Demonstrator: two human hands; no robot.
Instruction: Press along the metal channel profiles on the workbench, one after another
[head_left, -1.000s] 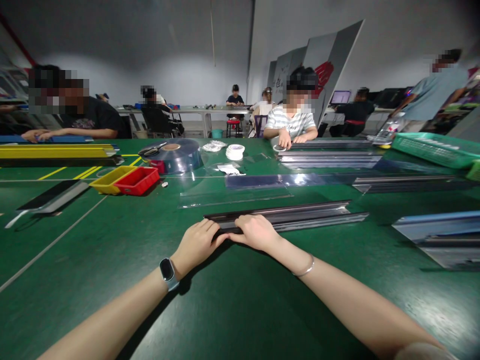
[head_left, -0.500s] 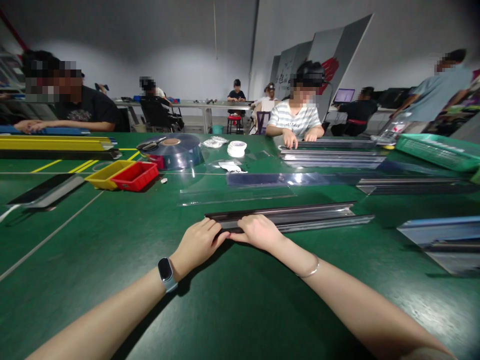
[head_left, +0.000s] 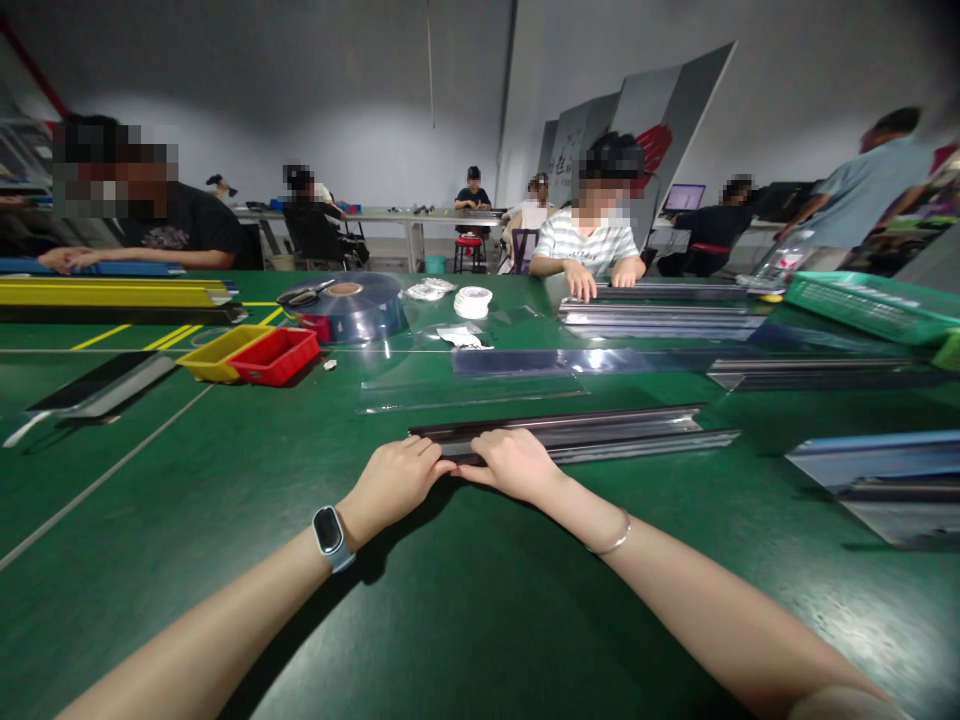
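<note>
A long dark channel-shaped profile (head_left: pixel 600 433) lies on the green table in front of me, its length running left to right. My left hand (head_left: pixel 401 478) grips its left end, fingers over the top and thumb along the near edge. Just right of it, my right hand (head_left: pixel 517 462) is closed on the near side of the same profile, thumb pointing left. The two thumb tips meet or nearly meet at the near edge. My fingers hide part of the profile's left end.
Beyond the profile lie clear plastic strips (head_left: pixel 472 393), a roll of clear film (head_left: pixel 367 305) with scissors, and white tape rolls (head_left: pixel 473 302). Yellow (head_left: pixel 225 352) and red (head_left: pixel 277 357) trays stand left. More profiles (head_left: pixel 885 480) lie right. A co-worker (head_left: pixel 589 240) handles profiles opposite.
My view has shifted slightly. Both hands stay on the left end of the profile, with barely any movement of the thumbs.
</note>
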